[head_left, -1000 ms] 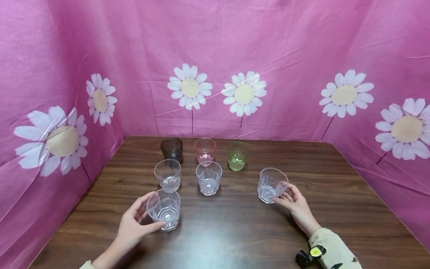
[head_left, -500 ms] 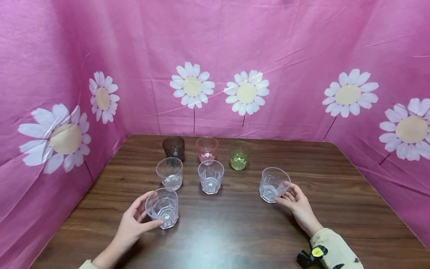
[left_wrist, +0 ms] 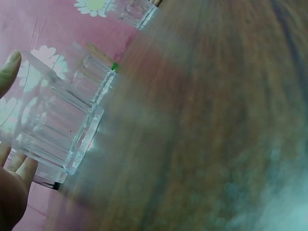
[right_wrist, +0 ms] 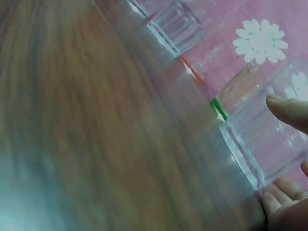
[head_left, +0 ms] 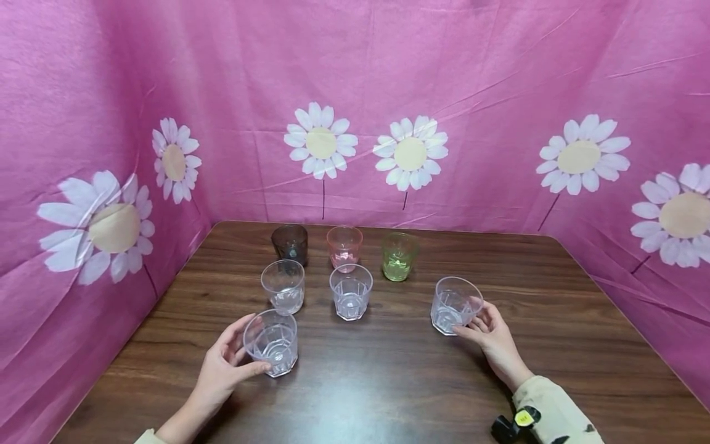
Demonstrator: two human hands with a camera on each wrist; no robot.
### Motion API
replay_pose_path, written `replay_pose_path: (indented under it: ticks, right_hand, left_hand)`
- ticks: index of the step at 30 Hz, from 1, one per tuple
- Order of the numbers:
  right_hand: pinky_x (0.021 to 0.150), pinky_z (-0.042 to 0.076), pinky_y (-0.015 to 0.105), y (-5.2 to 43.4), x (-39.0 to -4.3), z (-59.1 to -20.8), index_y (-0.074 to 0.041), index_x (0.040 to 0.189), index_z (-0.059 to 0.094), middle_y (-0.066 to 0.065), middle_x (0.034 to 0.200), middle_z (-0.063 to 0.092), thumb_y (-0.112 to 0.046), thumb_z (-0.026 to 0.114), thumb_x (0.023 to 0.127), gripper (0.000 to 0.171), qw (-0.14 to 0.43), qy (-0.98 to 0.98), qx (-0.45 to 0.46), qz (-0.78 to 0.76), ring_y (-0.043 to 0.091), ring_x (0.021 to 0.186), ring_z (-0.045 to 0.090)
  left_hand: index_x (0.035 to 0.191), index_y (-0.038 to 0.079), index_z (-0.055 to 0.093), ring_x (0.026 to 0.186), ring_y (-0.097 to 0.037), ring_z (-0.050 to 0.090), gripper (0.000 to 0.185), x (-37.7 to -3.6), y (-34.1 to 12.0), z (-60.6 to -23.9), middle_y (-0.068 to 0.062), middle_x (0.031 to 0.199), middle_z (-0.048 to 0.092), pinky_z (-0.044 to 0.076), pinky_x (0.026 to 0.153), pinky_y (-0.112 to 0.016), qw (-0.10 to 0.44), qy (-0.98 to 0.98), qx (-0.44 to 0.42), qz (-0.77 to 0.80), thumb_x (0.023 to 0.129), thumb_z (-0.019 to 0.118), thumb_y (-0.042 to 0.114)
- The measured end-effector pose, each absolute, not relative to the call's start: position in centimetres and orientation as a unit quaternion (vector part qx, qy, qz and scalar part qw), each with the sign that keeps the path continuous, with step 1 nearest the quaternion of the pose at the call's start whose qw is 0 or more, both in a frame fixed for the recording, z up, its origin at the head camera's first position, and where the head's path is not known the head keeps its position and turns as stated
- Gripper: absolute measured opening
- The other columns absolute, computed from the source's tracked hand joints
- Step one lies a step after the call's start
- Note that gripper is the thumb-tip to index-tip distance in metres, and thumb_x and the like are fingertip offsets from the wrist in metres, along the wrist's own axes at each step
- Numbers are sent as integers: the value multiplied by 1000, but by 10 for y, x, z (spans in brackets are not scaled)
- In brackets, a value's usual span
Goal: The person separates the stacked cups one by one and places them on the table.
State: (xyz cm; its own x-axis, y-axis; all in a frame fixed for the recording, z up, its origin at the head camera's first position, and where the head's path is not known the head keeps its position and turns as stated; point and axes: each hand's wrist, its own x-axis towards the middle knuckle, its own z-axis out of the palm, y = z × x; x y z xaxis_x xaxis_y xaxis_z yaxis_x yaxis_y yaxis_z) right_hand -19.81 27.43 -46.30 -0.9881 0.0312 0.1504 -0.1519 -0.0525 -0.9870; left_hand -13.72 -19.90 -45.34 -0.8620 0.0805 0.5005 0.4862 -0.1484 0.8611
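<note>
My left hand (head_left: 240, 351) grips a clear faceted glass (head_left: 272, 342) near the front left of the wooden table (head_left: 388, 382), thumb on the near side and fingers on the left side. My right hand (head_left: 470, 320) holds a second clear glass (head_left: 452, 303), which leans with its rim toward the hand. The left wrist view shows the left-hand glass (left_wrist: 53, 125) close up between a fingertip (left_wrist: 9, 72) and the palm. In the right wrist view the other glass (right_wrist: 269, 139) sits between a finger (right_wrist: 288, 110) and the palm.
Two more clear glasses (head_left: 283, 287) (head_left: 350, 291) stand in a row behind my left hand. Further back stand a dark glass (head_left: 289, 243), a pink glass (head_left: 344, 248) and a green glass (head_left: 398, 256). Pink flowered cloth (head_left: 499, 92) walls the table on three sides.
Both hands keep their hold on the same glasses and barely move. The head view has shifted slightly.
</note>
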Motion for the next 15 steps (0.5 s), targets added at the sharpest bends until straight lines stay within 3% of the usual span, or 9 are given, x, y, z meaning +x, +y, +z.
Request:
replay_pose_path:
  ticks: [7,12,15]
  right_hand:
    - [86,52,14,267,-201,-460,3,138,36,-8,119,60,12,75,78,73,77,-706,29,703,3,106,60]
    - [85,53,15,266,-204,-461,5,138,36,-9,118,64,15,75,76,73,90,-699,39,708,3,106,62]
    - [84,53,15,266,-205,-461,6,137,38,-10,116,65,16,75,75,73,100,-698,42,708,3,105,62]
  left_hand:
    - [139,-12,44,126,-12,55,67,-138,-203,-449,-5,137,59,46,103,-24,141,-590,-245,-756,76,57,-31]
    - [138,-1,49,125,-10,55,44,-141,-210,-441,-1,134,61,48,102,-24,147,-593,-221,-760,98,38,-16]
    - [138,3,50,123,-10,57,40,-144,-216,-434,0,132,62,48,101,-23,156,-594,-213,-760,103,33,-8]
